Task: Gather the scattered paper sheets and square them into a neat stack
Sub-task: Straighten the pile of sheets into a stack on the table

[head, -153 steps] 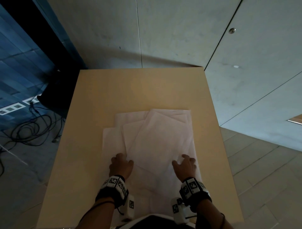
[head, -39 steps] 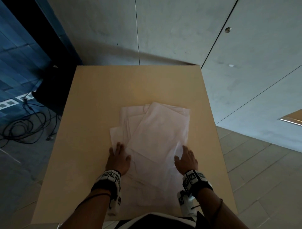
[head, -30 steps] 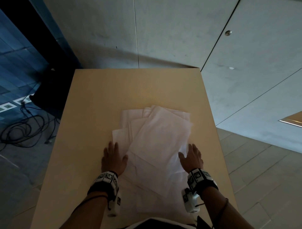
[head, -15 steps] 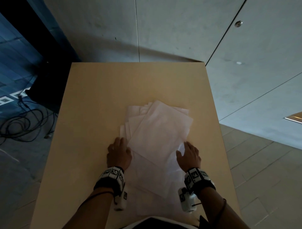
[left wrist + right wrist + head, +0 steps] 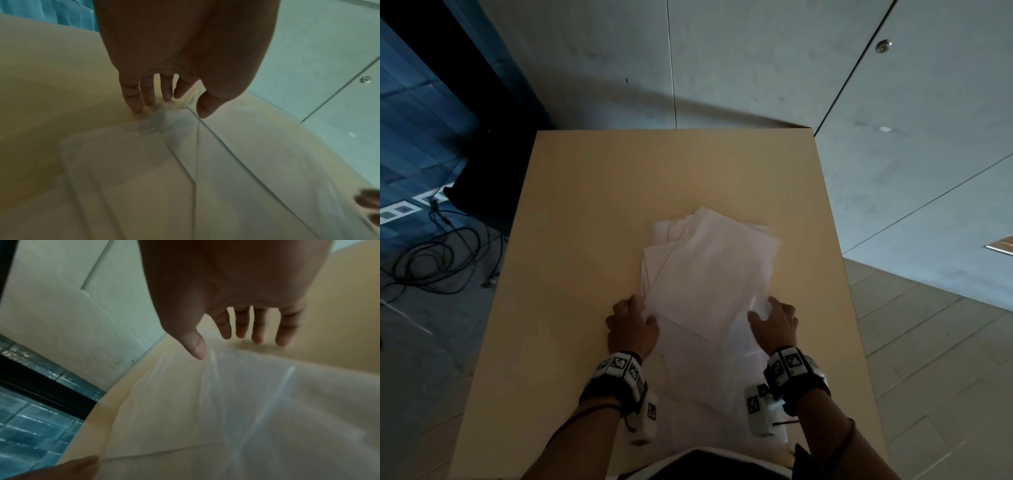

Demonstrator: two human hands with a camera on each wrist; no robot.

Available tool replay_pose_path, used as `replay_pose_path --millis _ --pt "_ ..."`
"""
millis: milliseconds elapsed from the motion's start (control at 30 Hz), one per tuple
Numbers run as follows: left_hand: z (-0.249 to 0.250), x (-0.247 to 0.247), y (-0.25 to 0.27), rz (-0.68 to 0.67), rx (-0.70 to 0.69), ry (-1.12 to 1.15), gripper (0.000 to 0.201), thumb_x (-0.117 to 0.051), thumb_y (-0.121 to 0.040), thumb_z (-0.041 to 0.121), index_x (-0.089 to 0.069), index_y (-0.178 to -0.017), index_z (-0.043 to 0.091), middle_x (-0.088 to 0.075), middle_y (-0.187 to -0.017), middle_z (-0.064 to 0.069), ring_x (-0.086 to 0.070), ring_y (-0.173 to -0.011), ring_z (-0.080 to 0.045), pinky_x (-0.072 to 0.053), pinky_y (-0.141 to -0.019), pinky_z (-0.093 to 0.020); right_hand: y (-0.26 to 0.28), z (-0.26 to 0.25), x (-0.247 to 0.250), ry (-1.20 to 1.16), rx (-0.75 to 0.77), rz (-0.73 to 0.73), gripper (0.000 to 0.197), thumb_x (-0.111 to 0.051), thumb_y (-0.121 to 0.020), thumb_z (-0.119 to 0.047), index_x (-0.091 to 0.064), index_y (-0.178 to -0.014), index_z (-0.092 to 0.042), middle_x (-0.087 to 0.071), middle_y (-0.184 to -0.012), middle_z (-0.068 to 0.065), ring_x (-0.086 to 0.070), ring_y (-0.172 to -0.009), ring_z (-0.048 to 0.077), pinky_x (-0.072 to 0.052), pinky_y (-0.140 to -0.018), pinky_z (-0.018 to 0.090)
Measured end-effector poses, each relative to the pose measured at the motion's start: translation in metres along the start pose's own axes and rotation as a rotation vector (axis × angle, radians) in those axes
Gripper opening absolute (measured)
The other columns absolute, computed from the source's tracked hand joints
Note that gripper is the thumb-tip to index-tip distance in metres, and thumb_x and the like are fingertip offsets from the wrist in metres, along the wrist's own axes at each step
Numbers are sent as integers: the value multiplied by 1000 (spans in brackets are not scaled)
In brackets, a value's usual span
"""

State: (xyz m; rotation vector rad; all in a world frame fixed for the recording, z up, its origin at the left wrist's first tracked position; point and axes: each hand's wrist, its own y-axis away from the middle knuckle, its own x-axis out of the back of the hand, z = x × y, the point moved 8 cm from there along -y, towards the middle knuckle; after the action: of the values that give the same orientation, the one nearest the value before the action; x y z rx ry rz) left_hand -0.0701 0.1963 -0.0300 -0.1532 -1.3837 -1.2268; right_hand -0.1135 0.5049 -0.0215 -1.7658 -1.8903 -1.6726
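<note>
Paper sheets [image 5: 709,294], fanned askew near the table's [image 5: 592,212] near edge, are being pressed inward by my open left hand [image 5: 631,325] and right hand [image 5: 774,323], which I'm trying to keep level and parallel.

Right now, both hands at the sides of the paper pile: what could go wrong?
1. The paper sheets lie fanned at different angles, so pressing inward from the left hand and right hand may buckle or crease them instead of aligning them.
2. The nearest sheets reach the table edge by the person's body, so they could slide off.
</note>
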Motion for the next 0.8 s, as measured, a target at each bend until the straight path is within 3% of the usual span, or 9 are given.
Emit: replay_pose_path --millis 100,267,400,600,800 --pt "-28 4 11 25 78 7 45 -49 -90 26 -40 -133 14 -31 -141 -14 -37 -120 -42 -39 -98 -45 11 30 9 83 -45 34 59 -55 -90 -34 -38 -142 -14 -31 -143 11 -31 -133 35 -36 -108 49" --pt "-25 -17 47 -33 57 32 55 -50 -87 17 -34 -140 14 -30 -142 -15 -38 -121 -41 -36 -101 -44 37 41 -14 121 35 -37 51 -53 -91 -28 -41 -138 -12 -35 -139 13 -36 -128 37 -35 -105 44" --pt "-19 -30 62 -80 64 61 60 -50 -88 21 -29 -143 10 -30 -143 -16 -37 -124 -42 -33 -105 -43 41 41 -20 68 27 -71 53 -52 -92 -26 -39 -140 -7 -35 -139 16 -37 -129 39 -33 -108 43" --pt "-63 -21 71 -36 221 53 62 -52 -88 28 -30 -142 8 -31 -142 -20 -37 -125 -43 -35 -103 -43 44 68 0 90 -37 -27 55 -53 -91 -32 -40 -137 -6 -34 -139 17 -35 -129 39 -34 -106 45" --pt "-40 -49 105 -57 137 78 61 -51 -90 22 -26 -144 9 -27 -144 -17 -35 -126 -41 -33 -106 -42 60 70 -23 98 33 -129 54 -52 -91 -28 -40 -139 -8 -36 -138 16 -38 -128 40 -34 -107 44"
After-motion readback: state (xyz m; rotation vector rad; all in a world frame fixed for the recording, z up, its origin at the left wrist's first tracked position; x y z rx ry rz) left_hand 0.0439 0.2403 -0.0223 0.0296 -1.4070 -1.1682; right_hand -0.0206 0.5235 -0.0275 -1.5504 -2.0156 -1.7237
